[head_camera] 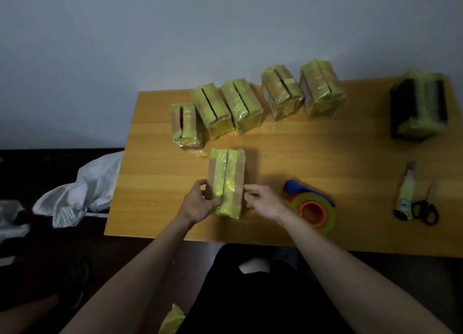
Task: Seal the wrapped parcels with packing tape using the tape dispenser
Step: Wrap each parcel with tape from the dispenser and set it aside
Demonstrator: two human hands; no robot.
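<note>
A: Wall?
B: Plain grey-white wall [175,33], dim light overall.
A: Furniture?
B: Light wooden table [313,153] pushed against it.
A: Floor?
B: Dark floor [37,163] on the left, white crumpled cloth [82,188] beside the table edge.

There is only one view here, taken from the person's head and aimed forward and steeply down. It sits close above the near edge of the tabletop [325,153], so both forearms run up from the bottom corners toward the middle. The wide lens bends the far edge and takes in a broad band of plain wall [175,33] above it, filling the upper part of the picture. The person's lap sits at the bottom, with dark floor [37,271] off to the left. The far right corner of the tabletop looks blurred.
</note>
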